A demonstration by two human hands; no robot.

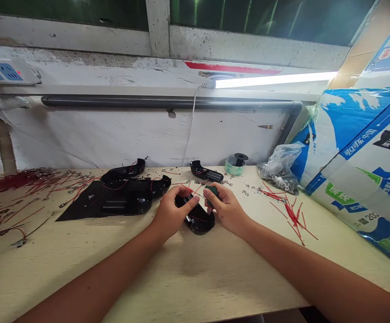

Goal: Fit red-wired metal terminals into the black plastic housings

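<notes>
The person's bare forearms, left [90, 280] and right [316, 278], are reaching across a cream-coloured workbench [188, 287] toward the middle. The left hand [176, 211] is gripping a curved black plastic shell [198, 223], fingers closed over its top, while the shell is sitting on the bench with a red wire [198, 219] running across it. The right hand [223, 208] is pinching a small dark green piece [211, 192] between thumb and fingers, right up against the shell, though you can't tell exactly what that piece is.

Just behind them, more wired black shells [159, 186] are lying around, some of them on a black sheet [80, 208], and another one [205, 171] is sitting by itself further back. A roll of green tape [235, 165] is standing against the wall beside a clear plastic bag of small metal terminals [279, 172]. Loose terminals [195, 181] are scattering across the bench, and cut red wires are piling up on both sides, a big tangle [13, 186] on the left and a smaller heap [292, 215] on the right. A printed blue-and-white cardboard box [359, 170] is leaning in at the right, and a fluorescent tube [272, 80] is glowing on the wall above.
</notes>
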